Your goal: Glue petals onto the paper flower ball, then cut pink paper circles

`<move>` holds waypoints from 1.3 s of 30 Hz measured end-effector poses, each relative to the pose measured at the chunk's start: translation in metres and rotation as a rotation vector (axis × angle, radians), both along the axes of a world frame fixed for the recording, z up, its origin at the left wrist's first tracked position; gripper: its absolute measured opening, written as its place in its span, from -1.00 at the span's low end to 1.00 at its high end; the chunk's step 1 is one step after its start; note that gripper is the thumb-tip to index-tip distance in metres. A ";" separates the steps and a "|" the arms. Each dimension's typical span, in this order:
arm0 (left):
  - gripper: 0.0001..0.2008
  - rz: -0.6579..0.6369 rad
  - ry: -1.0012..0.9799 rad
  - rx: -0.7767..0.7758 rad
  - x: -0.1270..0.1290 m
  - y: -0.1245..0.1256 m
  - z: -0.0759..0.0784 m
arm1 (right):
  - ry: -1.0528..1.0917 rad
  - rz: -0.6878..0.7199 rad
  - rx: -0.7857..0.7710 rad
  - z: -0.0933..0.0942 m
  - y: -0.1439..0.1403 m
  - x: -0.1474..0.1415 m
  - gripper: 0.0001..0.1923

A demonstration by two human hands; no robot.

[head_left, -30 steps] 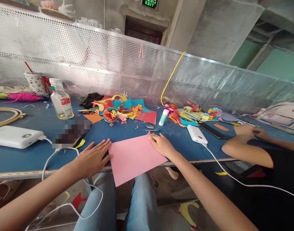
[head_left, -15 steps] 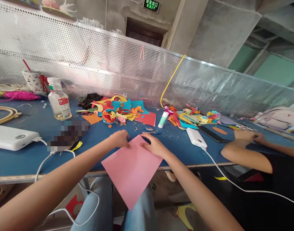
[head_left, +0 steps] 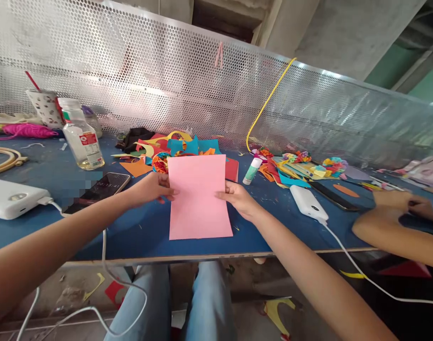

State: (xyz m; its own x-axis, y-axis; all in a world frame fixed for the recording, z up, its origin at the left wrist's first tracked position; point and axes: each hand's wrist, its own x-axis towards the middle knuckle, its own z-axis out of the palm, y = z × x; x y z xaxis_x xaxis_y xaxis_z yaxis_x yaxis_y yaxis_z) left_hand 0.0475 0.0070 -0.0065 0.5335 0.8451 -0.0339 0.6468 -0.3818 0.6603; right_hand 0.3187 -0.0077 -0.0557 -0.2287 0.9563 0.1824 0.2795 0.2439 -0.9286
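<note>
A pink sheet of paper (head_left: 198, 213) stands nearly upright just above the blue table, its lower edge near the tabletop. My left hand (head_left: 153, 188) pinches its left edge, and my right hand (head_left: 240, 199) grips the right edge with the thumb on the front. Behind the sheet, partly covered by it, lie coloured paper scraps (head_left: 179, 147). A glue stick (head_left: 252, 171) stands a little beyond my right hand. Left of my left hand lies a phone (head_left: 104, 188) with a lit timer.
White power banks (head_left: 17, 199) (head_left: 308, 202) with cables lie on both sides. A clear bottle (head_left: 82, 137) stands at the back left by a patterned cup (head_left: 46, 108). Paper flowers (head_left: 333, 166) and a co-worker's arm (head_left: 393, 227) are at the right. A perforated metal screen (head_left: 173, 76) borders the back.
The pink sheet has turned from a diamond over my lap to upright above the table. My hands have moved from its top corner to its left and right edges.
</note>
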 end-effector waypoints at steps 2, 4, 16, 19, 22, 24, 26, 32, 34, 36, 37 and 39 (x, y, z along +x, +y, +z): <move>-0.72 0.017 0.068 0.063 -0.006 0.006 -0.003 | -0.035 0.052 -0.006 -0.004 0.013 -0.007 -0.51; -0.74 0.040 0.145 0.155 -0.011 0.013 -0.008 | -0.093 0.079 0.000 -0.009 0.023 -0.009 -0.59; -0.62 -0.274 0.287 0.452 -0.017 0.020 -0.028 | -0.422 0.243 0.181 -0.012 0.035 0.017 -0.64; -0.58 -0.349 0.334 0.565 -0.018 0.018 -0.027 | -0.542 0.279 0.364 -0.015 0.035 0.019 -0.65; -0.58 -0.469 0.359 0.562 -0.021 0.018 -0.027 | -0.619 0.330 0.513 -0.015 0.031 0.021 -0.62; -0.56 -0.541 0.369 0.504 -0.022 0.019 -0.026 | -0.691 0.373 0.586 -0.014 0.028 0.023 -0.58; -0.53 -0.564 0.372 0.448 -0.022 0.021 -0.026 | -0.783 0.412 0.660 -0.011 0.026 0.024 -0.55; -0.49 -0.556 0.348 0.352 -0.016 0.019 -0.026 | -0.932 0.426 0.739 -0.008 0.025 0.027 -0.47; -0.48 -0.546 0.358 0.297 -0.013 0.018 -0.026 | -0.952 0.429 0.749 -0.008 0.024 0.027 -0.46; -0.47 -0.533 0.374 0.263 -0.011 0.017 -0.026 | -0.972 0.428 0.759 -0.008 0.024 0.027 -0.44; -0.47 -0.528 0.384 0.257 -0.011 0.016 -0.026 | -0.976 0.426 0.758 -0.008 0.024 0.027 -0.43; -0.46 -0.526 0.404 0.264 -0.009 0.016 -0.026 | -0.976 0.420 0.755 -0.008 0.024 0.028 -0.42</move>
State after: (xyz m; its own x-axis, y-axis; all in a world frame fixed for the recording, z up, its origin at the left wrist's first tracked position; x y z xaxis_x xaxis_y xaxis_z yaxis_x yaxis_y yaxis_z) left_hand 0.0383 0.0227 -0.0329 0.8617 0.4865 -0.1442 0.5075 -0.8245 0.2504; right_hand 0.3464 0.0161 -0.0641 -0.8261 0.5146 0.2299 0.5320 0.8466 0.0169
